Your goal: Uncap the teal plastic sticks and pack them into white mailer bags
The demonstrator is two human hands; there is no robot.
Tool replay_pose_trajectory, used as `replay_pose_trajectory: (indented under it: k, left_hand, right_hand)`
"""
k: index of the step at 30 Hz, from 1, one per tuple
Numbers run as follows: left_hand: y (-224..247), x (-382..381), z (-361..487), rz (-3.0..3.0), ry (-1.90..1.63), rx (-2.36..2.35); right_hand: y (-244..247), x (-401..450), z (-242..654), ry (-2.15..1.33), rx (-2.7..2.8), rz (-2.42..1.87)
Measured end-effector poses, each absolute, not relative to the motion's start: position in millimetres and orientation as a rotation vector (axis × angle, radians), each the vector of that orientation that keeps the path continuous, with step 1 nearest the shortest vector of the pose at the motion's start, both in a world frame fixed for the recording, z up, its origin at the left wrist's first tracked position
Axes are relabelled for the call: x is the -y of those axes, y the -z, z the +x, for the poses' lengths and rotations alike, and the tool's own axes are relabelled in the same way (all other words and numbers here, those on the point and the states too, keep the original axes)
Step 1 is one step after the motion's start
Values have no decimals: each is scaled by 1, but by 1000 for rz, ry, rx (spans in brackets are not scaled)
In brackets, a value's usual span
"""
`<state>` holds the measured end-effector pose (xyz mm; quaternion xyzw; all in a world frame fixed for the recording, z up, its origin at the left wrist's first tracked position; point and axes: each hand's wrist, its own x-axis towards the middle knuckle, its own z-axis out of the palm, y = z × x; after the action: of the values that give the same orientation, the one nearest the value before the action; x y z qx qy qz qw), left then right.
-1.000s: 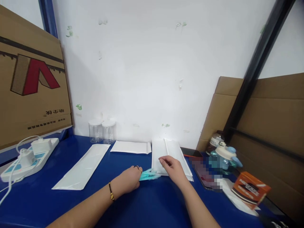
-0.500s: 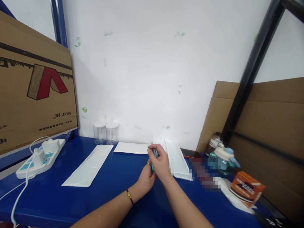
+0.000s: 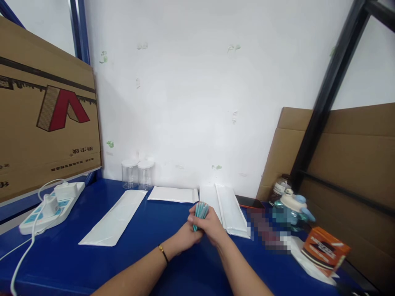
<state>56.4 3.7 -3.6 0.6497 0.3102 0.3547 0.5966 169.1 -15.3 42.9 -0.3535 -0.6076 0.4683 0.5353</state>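
Note:
A bundle of several thin light-blue sticks (image 3: 200, 210) stands between my two hands above the middle of the blue table (image 3: 148, 222). My left hand (image 3: 187, 234), with a dark bracelet at the wrist, is closed around the lower part of the bundle. From the other side my right hand (image 3: 212, 224) wraps its fingers and thumb round the same sticks. White flat packets lie about: one at the left (image 3: 114, 218), one behind my hands (image 3: 173, 194) and one to the right (image 3: 233, 211).
Two clear lidded jars (image 3: 137, 176) stand by the wall. A white power strip (image 3: 69, 205) with plugs and cables lies at the left. At the right are a teal bottle (image 3: 291, 209), a brown jar (image 3: 280, 189) and an orange box (image 3: 325, 250).
Both hands have shifted slightly down, and the bundle's tops now show more openly between them. My right hand has turned, its thumb now lower across the sticks.

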Motion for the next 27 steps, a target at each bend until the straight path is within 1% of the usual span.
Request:
replay_pose_trajectory:
  k: [2, 4, 6, 9, 13, 16, 17, 18, 20, 23, 25, 27]
  left_hand:
    - [-1, -1, 49, 1432, -510, -670]
    - [-3, 1, 46, 1326, -240, -512]
    - [-3, 4, 47, 1245, -68, -383]
    - [-5, 0, 49, 1306, -102, -397]
    - [-18, -39, 36, 1832, -375, -556]
    - [-29, -92, 12, 2132, -654, -926]
    - [-31, -111, 4, 2241, -664, -1046]
    - [-32, -129, -4, 2335, -631, -1166]
    - [-30, -160, -17, 2454, -434, -1352]
    - [-27, -190, -27, 2478, -117, -1457]
    - [-26, -198, -29, 2458, -19, -1481]
    - [-28, -200, -29, 2455, -3, -1490]
  right_hand:
    - [-47, 18, 179, -1209, 1580, -754]
    - [-50, 22, 185, -1267, 1725, -717]
    - [-50, 27, 186, -1302, 1793, -706]
    - [-48, 32, 184, -1313, 1683, -664]
    - [-47, 29, 188, -1334, 1193, -657]
    - [-49, 20, 198, -1349, 907, -667]
    - [-49, 17, 202, -1348, 855, -665]
    - [-49, 15, 204, -1346, 819, -649]
    - [-47, 11, 208, -1357, 780, -587]
    - [-44, 7, 211, -1443, 728, -484]
    - [-42, 6, 213, -1522, 692, -448]
    - [-42, 6, 215, -1563, 661, -436]
